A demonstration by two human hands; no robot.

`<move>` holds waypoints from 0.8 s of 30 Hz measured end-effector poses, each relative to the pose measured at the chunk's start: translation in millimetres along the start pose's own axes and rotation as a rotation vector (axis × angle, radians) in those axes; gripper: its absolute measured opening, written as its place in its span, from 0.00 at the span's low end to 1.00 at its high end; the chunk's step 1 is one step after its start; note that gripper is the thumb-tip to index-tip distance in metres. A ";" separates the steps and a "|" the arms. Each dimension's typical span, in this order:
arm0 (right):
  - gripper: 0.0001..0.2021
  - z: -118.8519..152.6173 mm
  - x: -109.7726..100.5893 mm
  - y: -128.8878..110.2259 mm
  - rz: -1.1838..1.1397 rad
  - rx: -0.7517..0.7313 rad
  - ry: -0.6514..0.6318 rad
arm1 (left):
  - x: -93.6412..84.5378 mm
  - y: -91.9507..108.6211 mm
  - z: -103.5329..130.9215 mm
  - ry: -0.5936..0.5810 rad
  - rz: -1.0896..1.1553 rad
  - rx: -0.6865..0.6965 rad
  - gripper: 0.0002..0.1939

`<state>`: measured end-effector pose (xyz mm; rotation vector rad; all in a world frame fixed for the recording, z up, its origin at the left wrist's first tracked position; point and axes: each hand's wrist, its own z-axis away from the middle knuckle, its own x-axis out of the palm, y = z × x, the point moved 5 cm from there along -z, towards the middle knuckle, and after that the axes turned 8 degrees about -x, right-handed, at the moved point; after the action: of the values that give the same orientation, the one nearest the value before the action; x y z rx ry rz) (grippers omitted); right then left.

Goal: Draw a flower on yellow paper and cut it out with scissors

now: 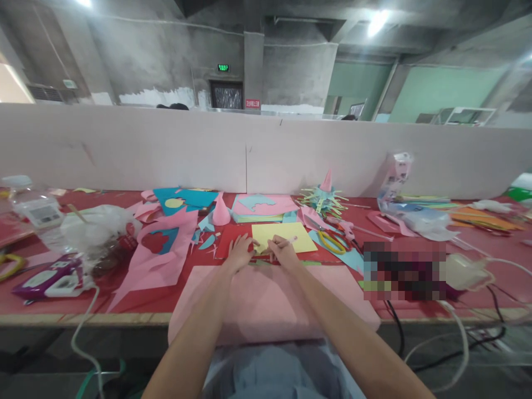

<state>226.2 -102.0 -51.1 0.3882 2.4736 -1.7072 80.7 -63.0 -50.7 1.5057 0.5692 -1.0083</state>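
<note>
A yellow sheet of paper point(282, 235) lies in front of me, partly over a red sheet point(228, 239). My left hand point(241, 252) rests with its fingers spread across the red sheet and the yellow sheet's left edge. In my right hand point(283, 250) is a slim pale pen point(294, 239), its upper end showing above the knuckles. The pen's tip is low over the yellow paper's near edge; whether it touches cannot be made out. Both forearms reach across a large pink sheet point(274, 299) that hangs over the table edge.
Yellow-handled scissors point(332, 242) lie right of the yellow sheet. Behind stand a pink paper cone point(221, 209) and a spiky paper piece point(323, 200). Cut pink paper point(166, 269), a purple-and-white device point(52, 281) and a plastic bottle point(35, 208) are left. A white partition point(187, 149) closes the back.
</note>
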 end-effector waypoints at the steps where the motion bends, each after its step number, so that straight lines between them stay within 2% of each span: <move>1: 0.13 -0.2 0.3 0.8 0.000 -0.003 0.003 | -0.4 0.3 0.5 -0.001 0.001 -0.001 0.15; 7: 0.13 -1.9 0.4 7.9 0.039 -0.018 0.038 | -1.2 1.6 1.4 -0.002 -0.011 -0.007 0.14; 14: 0.13 -0.7 -2.4 2.9 0.101 -0.048 0.068 | 0.7 0.1 -1.1 -0.003 -0.009 0.001 0.15; 24: 0.14 -3.6 -7.9 2.8 -0.014 -0.016 0.106 | -1.9 3.0 2.5 -0.022 -0.023 -0.008 0.15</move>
<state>234.7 -98.8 -50.5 0.4726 2.5677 -1.7135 81.5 -65.6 -47.4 1.4828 0.5757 -1.0378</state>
